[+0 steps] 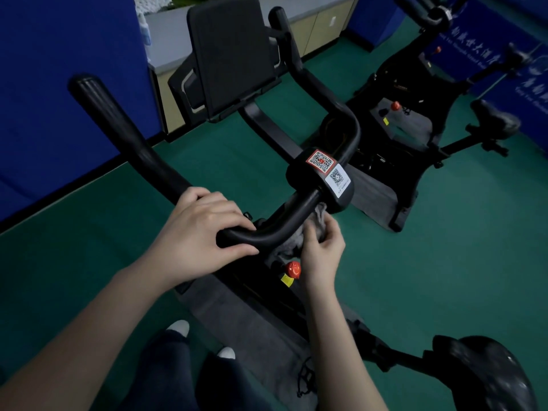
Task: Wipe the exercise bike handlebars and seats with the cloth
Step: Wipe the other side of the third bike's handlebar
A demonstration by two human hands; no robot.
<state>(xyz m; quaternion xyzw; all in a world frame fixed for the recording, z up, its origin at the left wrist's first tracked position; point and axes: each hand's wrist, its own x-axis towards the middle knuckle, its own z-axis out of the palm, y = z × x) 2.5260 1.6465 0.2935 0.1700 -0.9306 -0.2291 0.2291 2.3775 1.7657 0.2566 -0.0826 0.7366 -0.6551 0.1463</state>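
Down at the centre of the frame, the left hand [204, 229] lies over the near bend of the black handlebar [278, 221], its grip curled round the bar with the thumb underneath. Just right of it, the right hand [321, 250] pinches a bunched grey cloth [308, 229] against the underside of the same bar, fingers curled into the fabric; the cloth sits pressed between hand and bar, directly below the centre clamp. That clamp carries two QR stickers [329, 170], one red-bordered and one white. A red knob [293, 269] with a yellow tag beneath it sits on the frame just under the right wrist. The left horn of the handlebar reaches toward the upper left, and a dark tablet holder [231, 54] stands at the top centre. The bike's black seat [486, 378] shows in the lower right corner. A second exercise bike [415, 114] stands at the upper right on the green floor [89, 262], with blue panels [59, 99] along the left edge.
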